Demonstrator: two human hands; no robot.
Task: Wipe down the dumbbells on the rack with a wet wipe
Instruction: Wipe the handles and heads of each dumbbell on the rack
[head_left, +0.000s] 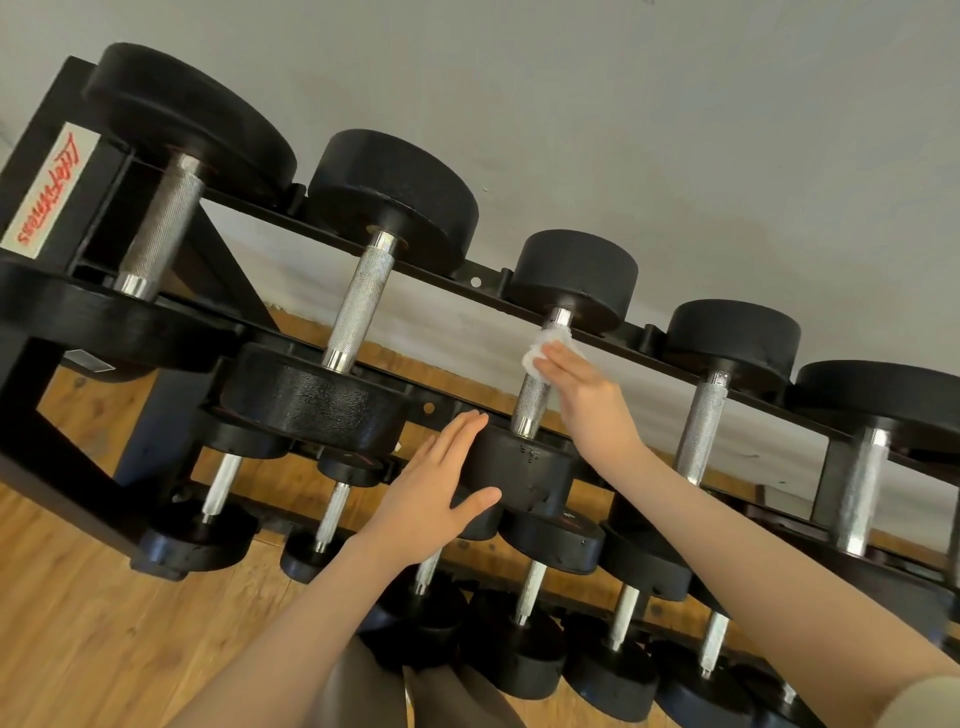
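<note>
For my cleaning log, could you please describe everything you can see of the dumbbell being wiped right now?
The dumbbell lies third from the left on the rack's top tier. It has two round black heads and a knurled silvery metal handle. The right hand presses a white wet wipe against the handle's upper part, fingers fairly straight. The left hand lies flat against the near head.
</note>
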